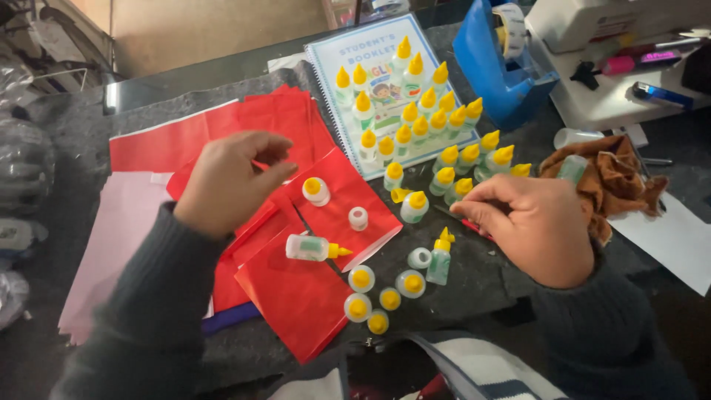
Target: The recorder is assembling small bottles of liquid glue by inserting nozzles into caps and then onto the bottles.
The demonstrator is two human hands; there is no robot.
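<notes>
The small glue bottles with yellow caps (406, 282) are everywhere on the desk (489, 278): a loose bunch stands between the two hands, one lies on its side (315, 248) on the red paper sheets (296, 296), and a big crowd (415, 118) sits on and around a spiral-bound booklet (348, 55). Left hand (226, 181) hovers above the red paper, thumb and fingertips pinched together; can't tell if there's anything in that grip. Right hand (529, 222) is curled loosely on the desk, fingertips just beside one upright bottle (414, 207), not grasping it.

Around that: a pink sheet (118, 230) at the left edge, a brown cloth (611, 181) right behind the right hand, and a blue tape dispenser (496, 70) further back. Open desk is mostly the dark strip under the right wrist; everything else is pretty cluttered.
</notes>
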